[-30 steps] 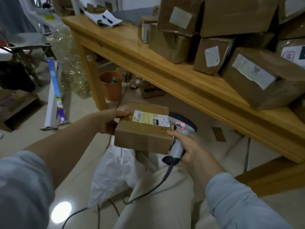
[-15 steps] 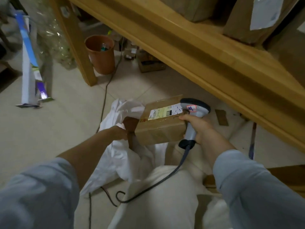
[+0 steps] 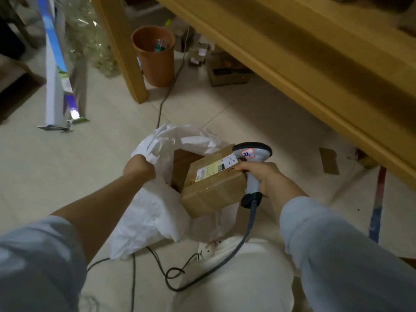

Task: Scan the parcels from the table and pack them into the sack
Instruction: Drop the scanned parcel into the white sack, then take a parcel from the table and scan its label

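Pale floor tiles fill the view, with a wooden table crossing the far right and its leg standing at far left of centre. A white sack lies crumpled on the floor in the middle, its mouth open and facing up. Inside the mouth, a brown box shows against the far wall of the sack.

The left hand has its fingers curled tight on the sack's left rim, holding it up. The right hand is wrapped around the handle of a grey scanner, and one fingertip reaches onto the top right edge of a parcel. The parcel sits tilted at the right side of the sack's mouth, partly inside it, label up, touching the scanner. What bears its weight from below I cannot tell. The scanner's cable runs near, over the person's pale lap, and loops on the floor.

Beside the table leg stands an orange bin; in it lies something small and green, too blurred to name. A low carton sits under the table, its contents dark and unclear. At far left a long blue-and-white box stands upright, with clear plastic wrap behind it. A cardboard scrap lies on the tiles at right.
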Available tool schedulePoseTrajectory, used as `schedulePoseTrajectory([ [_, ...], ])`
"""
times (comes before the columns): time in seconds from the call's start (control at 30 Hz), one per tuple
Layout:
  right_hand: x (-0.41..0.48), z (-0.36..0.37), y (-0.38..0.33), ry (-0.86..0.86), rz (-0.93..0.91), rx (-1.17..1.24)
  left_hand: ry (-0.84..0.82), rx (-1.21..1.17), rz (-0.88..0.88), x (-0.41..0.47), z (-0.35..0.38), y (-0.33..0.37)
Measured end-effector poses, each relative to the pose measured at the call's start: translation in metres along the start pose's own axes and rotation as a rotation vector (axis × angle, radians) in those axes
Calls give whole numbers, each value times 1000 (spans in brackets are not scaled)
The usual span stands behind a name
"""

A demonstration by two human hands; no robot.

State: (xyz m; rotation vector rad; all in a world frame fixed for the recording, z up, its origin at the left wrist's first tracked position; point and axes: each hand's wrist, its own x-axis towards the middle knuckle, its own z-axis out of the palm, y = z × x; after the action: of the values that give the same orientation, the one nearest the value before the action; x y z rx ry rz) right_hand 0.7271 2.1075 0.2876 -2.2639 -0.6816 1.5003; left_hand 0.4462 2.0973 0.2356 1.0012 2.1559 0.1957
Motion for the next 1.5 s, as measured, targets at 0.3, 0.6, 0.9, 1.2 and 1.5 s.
schedulePoseTrajectory([
  [0.3, -15, 75, 9, -212, 95, 247, 33, -77, -15, 12, -15, -32],
  [0.6, -30, 46, 15, -252, 116, 401, -60, -55, -44, -3, -4, -26],
  [0.9, -85, 7, 10, -351, 173, 587, -176, -19, 66, -45, 2, -4],
  [1.2, -166, -29, 2, -511, -43, 585, 83, -37, 415, -126, -66, 77],
  [1.5, -260, -103, -8, -454, -435, 585, 313, -237, 733, -245, -119, 178],
])
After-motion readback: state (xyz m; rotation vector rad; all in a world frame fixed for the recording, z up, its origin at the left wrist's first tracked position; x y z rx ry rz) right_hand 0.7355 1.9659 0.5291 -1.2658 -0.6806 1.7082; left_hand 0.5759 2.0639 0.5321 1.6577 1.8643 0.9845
